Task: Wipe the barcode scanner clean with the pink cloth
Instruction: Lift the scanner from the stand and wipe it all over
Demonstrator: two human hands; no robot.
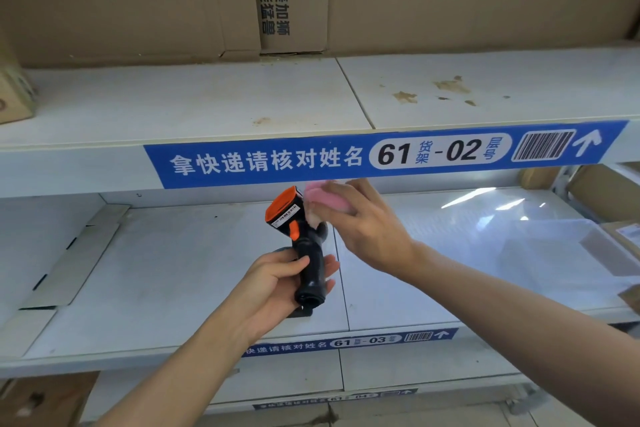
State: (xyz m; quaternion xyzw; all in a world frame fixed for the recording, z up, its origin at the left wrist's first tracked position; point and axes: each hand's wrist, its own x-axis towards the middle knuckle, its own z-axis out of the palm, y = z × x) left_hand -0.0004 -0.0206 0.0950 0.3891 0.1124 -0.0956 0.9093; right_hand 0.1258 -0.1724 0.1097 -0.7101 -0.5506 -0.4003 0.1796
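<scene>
The barcode scanner [300, 243] is black with an orange head and an orange trigger. It stands upright in the air in front of the lower shelf. My left hand [277, 282] grips its black handle from the left. My right hand [363, 222] holds the folded pink cloth [327, 199] and presses it against the right side of the scanner's head. My fingers hide part of the cloth.
A white shelf [194, 107] with a blue label strip [346, 154] juts out just above my hands. Cardboard boxes [138, 0] fill its back. On the lower shelf [180, 274] lie a flat cardboard sheet [76, 253] at left and a clear plastic tray [568, 250] at right.
</scene>
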